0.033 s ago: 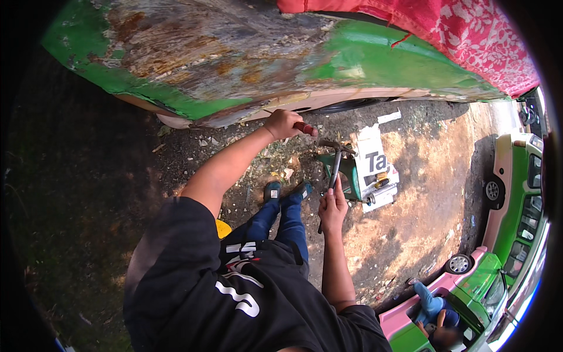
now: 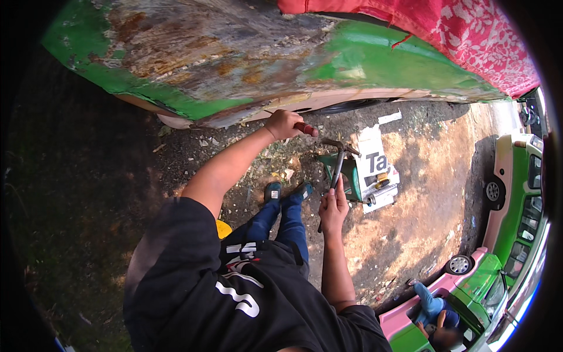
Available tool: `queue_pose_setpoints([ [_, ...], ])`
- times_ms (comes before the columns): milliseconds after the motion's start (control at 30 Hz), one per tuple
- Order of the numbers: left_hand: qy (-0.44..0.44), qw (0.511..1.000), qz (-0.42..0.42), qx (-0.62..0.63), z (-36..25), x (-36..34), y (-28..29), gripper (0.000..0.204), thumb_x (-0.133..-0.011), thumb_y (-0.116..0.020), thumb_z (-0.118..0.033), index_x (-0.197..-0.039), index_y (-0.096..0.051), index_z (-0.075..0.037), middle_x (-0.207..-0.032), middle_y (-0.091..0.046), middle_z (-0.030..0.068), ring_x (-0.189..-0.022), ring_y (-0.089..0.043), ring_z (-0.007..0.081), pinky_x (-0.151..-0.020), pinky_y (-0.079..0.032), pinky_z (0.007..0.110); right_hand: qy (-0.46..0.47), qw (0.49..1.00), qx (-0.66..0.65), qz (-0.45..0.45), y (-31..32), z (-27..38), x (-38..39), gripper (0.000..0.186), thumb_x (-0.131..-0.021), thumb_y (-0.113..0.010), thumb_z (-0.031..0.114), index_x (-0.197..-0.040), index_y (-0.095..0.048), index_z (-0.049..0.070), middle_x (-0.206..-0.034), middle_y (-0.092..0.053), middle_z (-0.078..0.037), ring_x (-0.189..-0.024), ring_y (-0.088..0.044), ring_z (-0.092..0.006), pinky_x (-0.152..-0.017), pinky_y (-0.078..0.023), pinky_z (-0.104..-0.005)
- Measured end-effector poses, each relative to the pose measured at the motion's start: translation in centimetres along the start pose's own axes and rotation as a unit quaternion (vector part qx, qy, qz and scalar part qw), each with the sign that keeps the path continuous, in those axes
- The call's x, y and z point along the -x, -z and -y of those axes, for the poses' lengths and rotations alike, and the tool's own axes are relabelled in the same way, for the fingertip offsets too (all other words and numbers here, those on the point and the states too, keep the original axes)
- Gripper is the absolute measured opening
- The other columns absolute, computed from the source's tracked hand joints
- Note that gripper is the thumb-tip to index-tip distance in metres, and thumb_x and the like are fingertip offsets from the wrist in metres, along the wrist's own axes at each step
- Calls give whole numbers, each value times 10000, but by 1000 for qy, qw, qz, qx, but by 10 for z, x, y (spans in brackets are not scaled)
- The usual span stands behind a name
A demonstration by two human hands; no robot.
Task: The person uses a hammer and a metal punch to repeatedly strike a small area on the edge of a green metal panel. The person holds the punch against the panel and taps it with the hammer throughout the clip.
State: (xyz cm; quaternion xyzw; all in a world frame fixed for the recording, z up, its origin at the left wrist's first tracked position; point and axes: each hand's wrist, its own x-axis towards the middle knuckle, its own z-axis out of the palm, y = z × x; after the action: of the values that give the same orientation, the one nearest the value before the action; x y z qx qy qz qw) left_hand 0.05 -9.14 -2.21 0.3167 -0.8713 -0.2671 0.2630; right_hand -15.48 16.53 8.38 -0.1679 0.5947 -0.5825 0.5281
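My left hand [image 2: 282, 124] is closed round a screwdriver with a red handle [image 2: 306, 128]. Its thin shaft pokes out on the far side of the fist, by the lower edge of a green car body [image 2: 363, 56] with a large bare, rusty patch. Whether the tip touches the metal I cannot tell. In my right hand [image 2: 333, 210] is a hammer [image 2: 338, 167], gripped partway along its handle. The hammer's head is near the butt of the screwdriver handle, apart from it.
A green stool [image 2: 350, 176] stands beyond my right hand, with paper sheets [image 2: 369, 146] and a metal cylinder [image 2: 382, 193] beside it. Paint flakes litter the ground. Red patterned cloth [image 2: 469, 41] drapes the car. Another person [image 2: 437, 311] is by a pink-and-green vehicle [image 2: 475, 276].
The hammer's head has tilted very slightly to the right. My left hand and the screwdriver look unmoved.
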Motion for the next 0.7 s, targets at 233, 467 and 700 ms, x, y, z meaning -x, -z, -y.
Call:
queue_pose_setpoints([
  [233,27,1000,5,-6,4,2,3,108,-719,-689,-172,-695,-626,-87,-698,-631,99,-679,-635,328,-613,-496,430,131,971,202,7,-17,-19,-26,475,-1017,-477,64,-1487,-411,92,-730,-458,45,-594,-345,-26,-511,-324,-193],
  [467,23,999,-3,26,5,15,6,121,-694,-705,-177,-687,-618,-93,-687,-620,88,-671,-630,324,-601,-497,433,43,995,86,11,-18,-12,-3,492,-1023,-451,52,-1506,-372,100,-684,-362,79,-536,-317,-7,-455,-266,-179],
  [700,-25,999,4,35,-2,0,10,108,-625,-661,-37,-725,-639,-71,-706,-628,87,-681,-630,316,-593,-491,403,26,997,75,7,4,-11,-5,482,-1010,-484,58,-1486,-411,87,-717,-435,70,-570,-335,-10,-493,-291,-186],
])
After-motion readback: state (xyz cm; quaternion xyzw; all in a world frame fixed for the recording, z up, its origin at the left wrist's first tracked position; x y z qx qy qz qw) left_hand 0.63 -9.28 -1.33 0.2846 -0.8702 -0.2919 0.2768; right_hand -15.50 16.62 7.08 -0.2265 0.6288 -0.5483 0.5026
